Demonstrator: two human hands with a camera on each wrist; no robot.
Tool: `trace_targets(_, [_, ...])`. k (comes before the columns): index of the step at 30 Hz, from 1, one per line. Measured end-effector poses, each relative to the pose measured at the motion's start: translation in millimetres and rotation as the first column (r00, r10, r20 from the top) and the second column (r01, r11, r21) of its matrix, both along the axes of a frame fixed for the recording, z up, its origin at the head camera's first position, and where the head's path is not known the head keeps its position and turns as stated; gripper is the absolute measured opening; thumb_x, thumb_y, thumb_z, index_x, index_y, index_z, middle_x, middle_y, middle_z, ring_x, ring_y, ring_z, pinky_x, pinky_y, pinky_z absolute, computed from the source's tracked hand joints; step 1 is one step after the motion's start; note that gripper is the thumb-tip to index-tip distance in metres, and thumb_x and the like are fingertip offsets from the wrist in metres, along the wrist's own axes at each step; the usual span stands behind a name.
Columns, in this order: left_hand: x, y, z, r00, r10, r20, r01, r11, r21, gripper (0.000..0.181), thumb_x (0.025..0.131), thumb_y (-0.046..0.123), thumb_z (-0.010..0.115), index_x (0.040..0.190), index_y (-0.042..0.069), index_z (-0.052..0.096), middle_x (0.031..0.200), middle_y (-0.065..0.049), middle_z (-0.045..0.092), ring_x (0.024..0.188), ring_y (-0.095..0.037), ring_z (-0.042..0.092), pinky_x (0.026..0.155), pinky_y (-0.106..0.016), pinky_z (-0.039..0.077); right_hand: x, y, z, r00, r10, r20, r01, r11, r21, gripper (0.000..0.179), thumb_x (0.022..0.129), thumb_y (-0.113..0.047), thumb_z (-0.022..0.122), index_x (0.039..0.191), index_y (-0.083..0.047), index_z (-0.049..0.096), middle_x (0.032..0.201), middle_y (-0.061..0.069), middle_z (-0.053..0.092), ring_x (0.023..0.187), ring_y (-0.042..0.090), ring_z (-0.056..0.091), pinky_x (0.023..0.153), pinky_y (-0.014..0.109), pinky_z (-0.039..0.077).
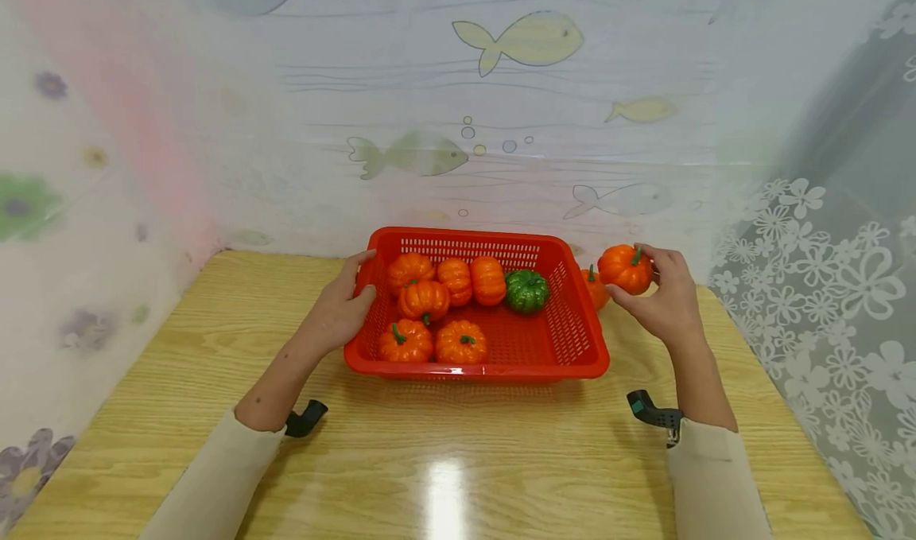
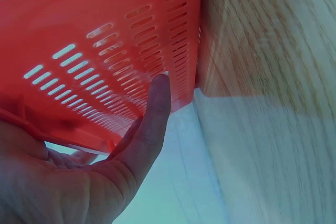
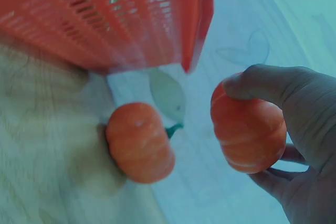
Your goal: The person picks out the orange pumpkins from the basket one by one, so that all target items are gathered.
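Note:
A red plastic basket (image 1: 472, 371) with slotted walls stands on the table. My left hand (image 1: 342, 305) grips its left rim; in the left wrist view one finger (image 2: 157, 106) of that hand lies against the slotted outer wall. Several small orange pumpkins (image 1: 461, 343) and one green pumpkin (image 1: 527, 291) lie inside, the green one toward the right. Beyond the right wall, my right hand (image 1: 669, 297) holds an orange pumpkin (image 1: 621, 268) between thumb and fingers, raised off the table. Another orange pumpkin (image 3: 140, 142) rests on the table beside the basket, partly hidden in the head view.
The wood-patterned table (image 1: 386, 460) ends at a wall (image 1: 401, 71) covered with fish drawings. A flower-patterned curtain or sheet (image 1: 823, 301) hangs along the right side. Black wrist-worn devices (image 1: 654, 413) sit at both forearms.

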State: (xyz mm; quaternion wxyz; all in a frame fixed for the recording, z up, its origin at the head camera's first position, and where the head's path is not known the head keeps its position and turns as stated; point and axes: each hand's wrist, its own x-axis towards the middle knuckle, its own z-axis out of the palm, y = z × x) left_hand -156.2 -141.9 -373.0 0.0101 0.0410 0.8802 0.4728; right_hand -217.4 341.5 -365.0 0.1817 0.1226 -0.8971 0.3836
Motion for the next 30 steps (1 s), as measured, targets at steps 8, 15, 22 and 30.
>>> trace_targets(8, [0.3,-0.1,-1.5,1.0,0.005,-0.004,-0.005,1.0,-0.012,0.061,0.112,0.02,0.041,0.169,0.016,0.02,0.157,-0.025,0.047,0.13,-0.042,0.061,0.098,-0.057,0.058,-4.9,11.4,-14.2,0.996,-0.078,0.043,0.077,0.997,0.008,0.078,0.088,-0.015,0.084,0.152,0.009,0.047,0.147,0.033,0.048,0.127,0.051,0.05,0.103,0.07,0.049])
trace_targets(15, [0.3,0.0,-1.9,1.0,0.01,-0.002,-0.01,1.0,-0.017,0.061,0.112,0.02,0.041,0.17,0.017,0.02,0.157,-0.025,0.047,0.13,-0.042,0.061,0.098,-0.057,0.058,-11.3,21.1,-31.2,0.989,-0.129,0.066,0.129,0.992,-0.005,0.076,0.09,-0.017,0.084,0.151,0.01,0.048,0.146,0.034,0.049,0.128,0.052,0.05,0.104,0.07,0.049])
trace_targets(22, [1.1,0.2,-1.6,1.0,0.013,-0.006,-0.013,1.0,-0.02,0.061,0.112,0.02,0.041,0.17,0.017,0.02,0.159,-0.024,0.045,0.132,-0.042,0.06,0.099,-0.057,0.058,-16.4,31.2,-48.8,0.976,-0.182,0.119,0.18,0.983,0.02,0.077,0.092,-0.018,0.082,0.153,0.01,0.046,0.145,0.036,0.043,0.13,0.053,0.047,0.107,0.068,0.048])
trace_targets(30, [1.7,-0.2,-1.3,1.0,0.008,-0.013,-0.008,1.0,-0.014,0.061,0.112,0.02,0.041,0.169,0.017,0.021,0.158,-0.024,0.046,0.132,-0.041,0.059,0.101,-0.058,0.056,-17.9,38.5,-62.7,0.971,-0.185,0.148,0.182,0.983,0.035,0.077,0.092,-0.016,0.08,0.153,0.013,0.043,0.147,0.037,0.046,0.132,0.053,0.047,0.108,0.068,0.046])
